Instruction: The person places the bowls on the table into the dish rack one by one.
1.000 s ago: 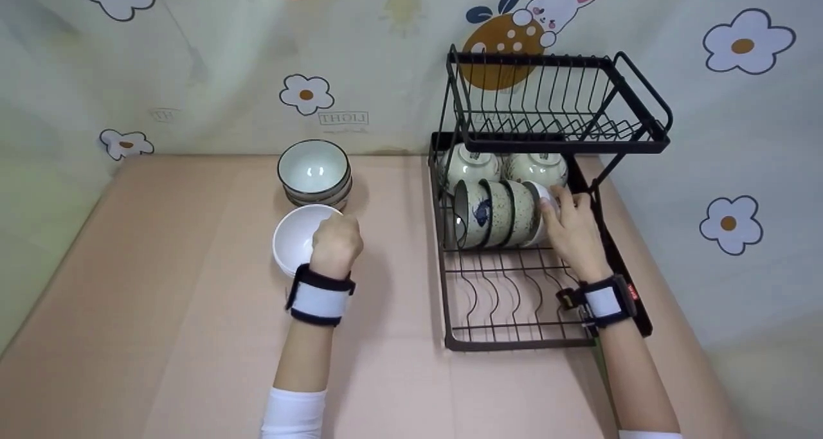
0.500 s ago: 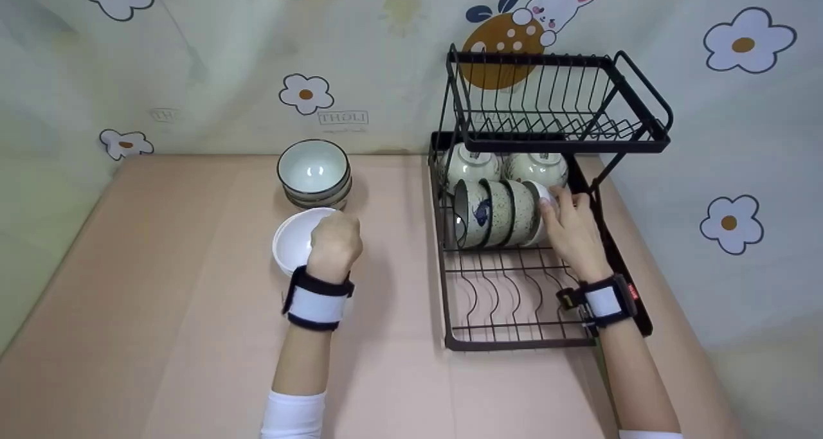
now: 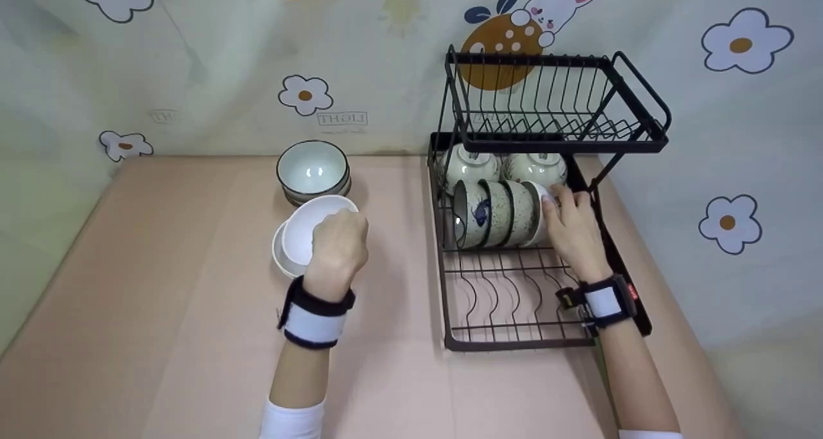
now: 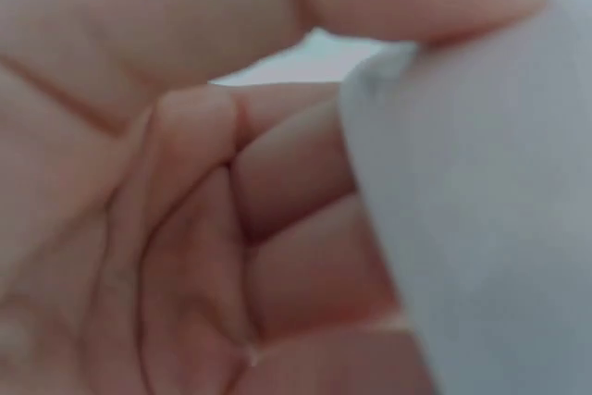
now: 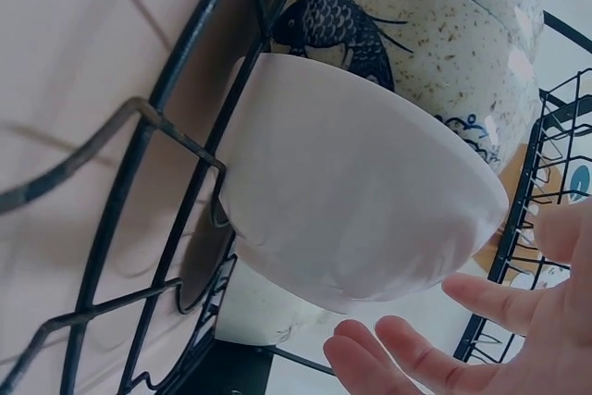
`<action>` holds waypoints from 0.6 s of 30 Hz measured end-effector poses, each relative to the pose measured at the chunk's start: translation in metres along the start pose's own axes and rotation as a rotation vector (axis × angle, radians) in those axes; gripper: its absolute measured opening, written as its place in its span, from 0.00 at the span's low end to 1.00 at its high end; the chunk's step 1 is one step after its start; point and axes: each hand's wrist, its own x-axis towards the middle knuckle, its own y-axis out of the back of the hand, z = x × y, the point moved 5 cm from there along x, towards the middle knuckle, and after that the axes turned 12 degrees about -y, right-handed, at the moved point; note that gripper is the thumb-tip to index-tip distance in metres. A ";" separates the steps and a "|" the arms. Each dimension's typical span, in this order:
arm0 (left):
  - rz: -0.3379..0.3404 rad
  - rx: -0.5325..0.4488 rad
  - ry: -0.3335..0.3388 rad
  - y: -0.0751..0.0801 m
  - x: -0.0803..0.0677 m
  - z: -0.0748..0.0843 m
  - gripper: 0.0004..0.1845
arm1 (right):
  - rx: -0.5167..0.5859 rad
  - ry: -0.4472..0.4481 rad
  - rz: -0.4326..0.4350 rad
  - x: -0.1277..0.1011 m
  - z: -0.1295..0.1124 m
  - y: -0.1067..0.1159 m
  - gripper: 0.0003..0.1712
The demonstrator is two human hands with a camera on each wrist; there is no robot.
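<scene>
Nearest me, the left hand [image 3: 339, 238] grips the rim of a white bowl [image 3: 312, 228], tilted above a second one on the pink tabletop [image 3: 193, 297]. The right hand [image 3: 574, 229], fingers loosely spread, sits beside the row of speckled bowls [image 3: 498, 213] in the dish rack [image 3: 514, 336]. Farther back stands a bowl stack [image 3: 313, 171].

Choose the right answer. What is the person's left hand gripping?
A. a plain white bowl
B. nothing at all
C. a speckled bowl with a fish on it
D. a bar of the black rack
A: the left hand grips the rim of a plain white bowl, tilted above another white bowl on the table.
</scene>
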 end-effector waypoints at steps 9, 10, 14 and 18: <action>0.239 0.128 -0.289 0.013 -0.010 0.040 0.04 | 0.086 0.054 0.039 -0.007 -0.014 0.013 0.28; 0.256 0.138 -0.326 0.013 -0.010 0.043 0.05 | 0.098 0.060 0.034 -0.009 -0.017 0.016 0.27; 0.279 0.161 -0.464 0.011 -0.009 0.057 0.05 | 0.168 0.111 0.002 -0.020 -0.033 0.022 0.24; 0.301 0.216 -0.590 0.007 -0.009 0.071 0.06 | 0.270 0.158 -0.086 -0.033 -0.050 0.021 0.22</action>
